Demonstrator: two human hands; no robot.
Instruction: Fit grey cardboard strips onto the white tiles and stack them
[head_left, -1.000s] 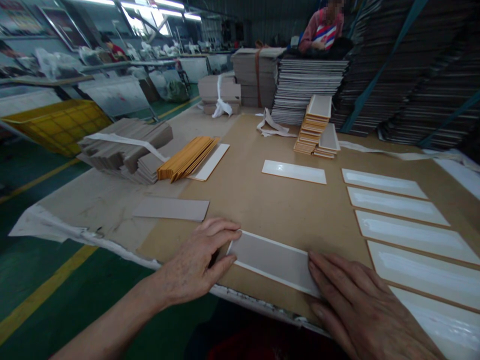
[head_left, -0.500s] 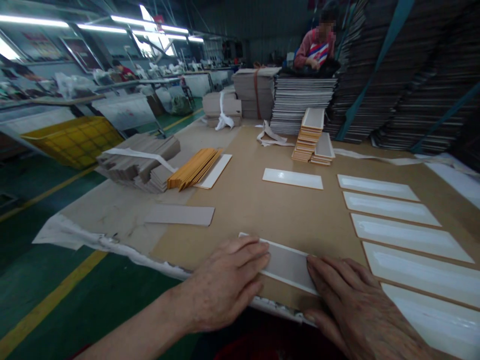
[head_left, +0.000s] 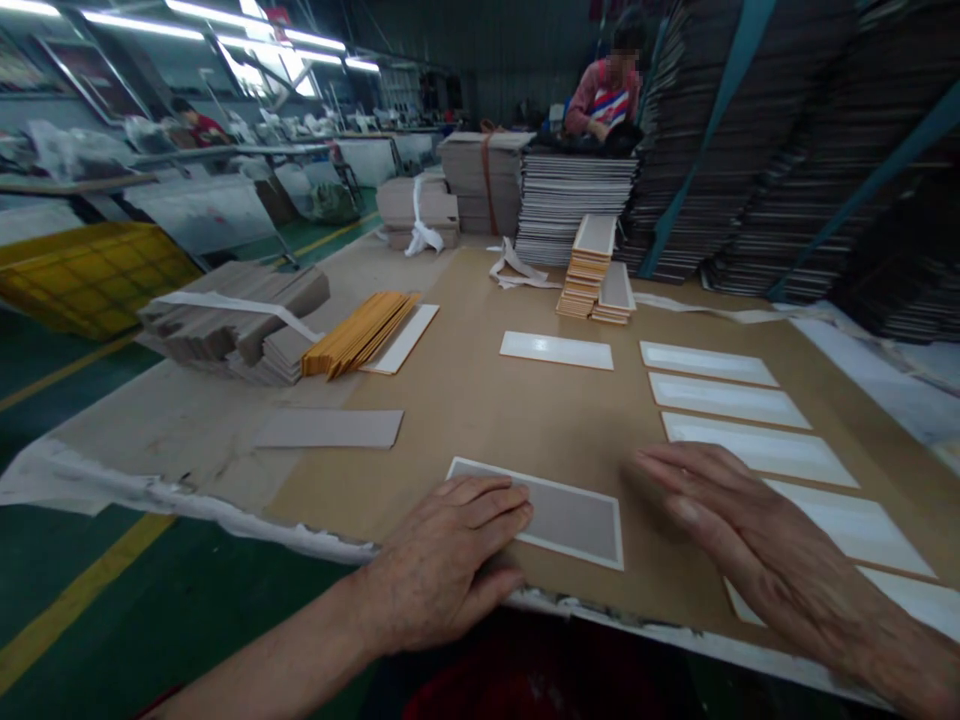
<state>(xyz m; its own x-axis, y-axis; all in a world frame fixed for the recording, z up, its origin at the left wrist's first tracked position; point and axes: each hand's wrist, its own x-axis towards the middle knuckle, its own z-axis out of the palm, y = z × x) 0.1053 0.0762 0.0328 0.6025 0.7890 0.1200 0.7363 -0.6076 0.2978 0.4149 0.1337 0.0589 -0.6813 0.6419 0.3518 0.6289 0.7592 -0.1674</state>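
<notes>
Flat on the table near its front edge lies a grey board strip with a white border [head_left: 574,520]. My left hand [head_left: 457,550] rests palm down on its left part, fingers stretched and covering some of it. To the right, my right hand [head_left: 735,530] is lifted off the strip, fingers straight, nothing held. It hovers beside and partly over a column of white glossy strips [head_left: 757,445]. A plain grey board strip [head_left: 330,428] lies to the left. Farther back, one white glossy strip [head_left: 556,350] lies alone.
Fanned orange-edged strips [head_left: 360,335] and bundled grey boards [head_left: 232,310] are at the left. A stack of orange-edged strips [head_left: 589,268] stands at the back, before piled boards [head_left: 577,205]. A co-worker [head_left: 607,95] is behind them. A yellow bin [head_left: 97,275] stands off the table.
My right hand has lifted from the bordered strip and moved right, uncovering its right end. My left hand stays on the strip. The whole view has shifted slightly.
</notes>
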